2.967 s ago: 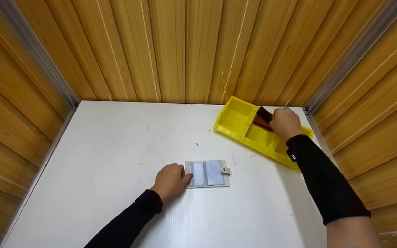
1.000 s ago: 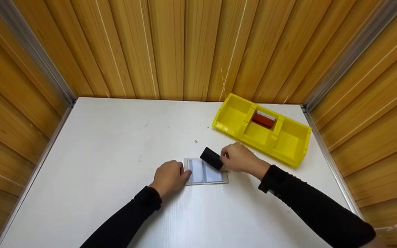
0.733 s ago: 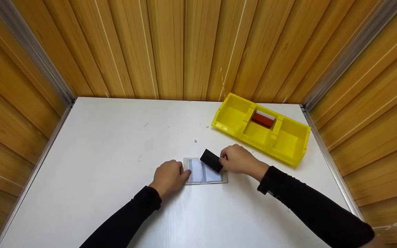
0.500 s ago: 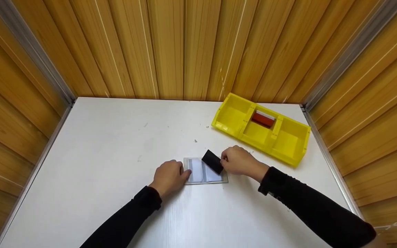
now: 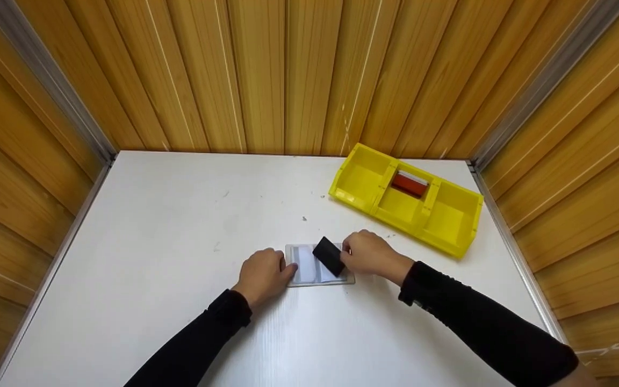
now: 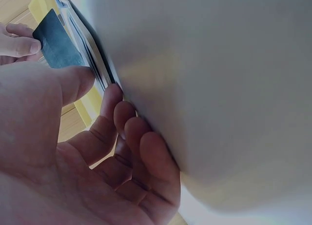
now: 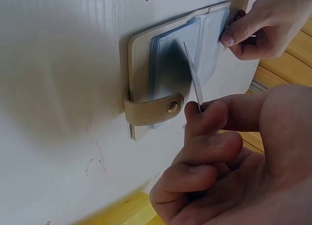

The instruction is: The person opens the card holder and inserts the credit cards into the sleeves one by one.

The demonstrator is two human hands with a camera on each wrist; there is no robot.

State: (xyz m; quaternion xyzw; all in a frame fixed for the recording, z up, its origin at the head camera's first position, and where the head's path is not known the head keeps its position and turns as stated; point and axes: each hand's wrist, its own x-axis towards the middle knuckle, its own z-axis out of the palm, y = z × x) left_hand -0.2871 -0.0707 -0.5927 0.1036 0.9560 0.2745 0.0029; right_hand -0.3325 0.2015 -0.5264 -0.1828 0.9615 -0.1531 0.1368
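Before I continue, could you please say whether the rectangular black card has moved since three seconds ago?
Yes: the black card moved left and toward the near side, away from the yellow plastic tray.

Left sleeve (image 5: 199, 341) and right sleeve (image 5: 481, 322): both plain black, close-fitting. Cuffs (image 5: 229, 309) bulge thicker, band-like, at the wrists; small pale glint (image 5: 422, 305) near the right one. Right sleeve's upper edge visible, arm (image 5: 579, 377) bare beyond. Hands (image 5: 263, 277) bare.

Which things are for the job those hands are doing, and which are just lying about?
For the job:
black card, pinched by the right hand
open card holder, held at its edge by the left hand

Seemingly lying about, untouched:
yellow tray
red thing in its middle compartment
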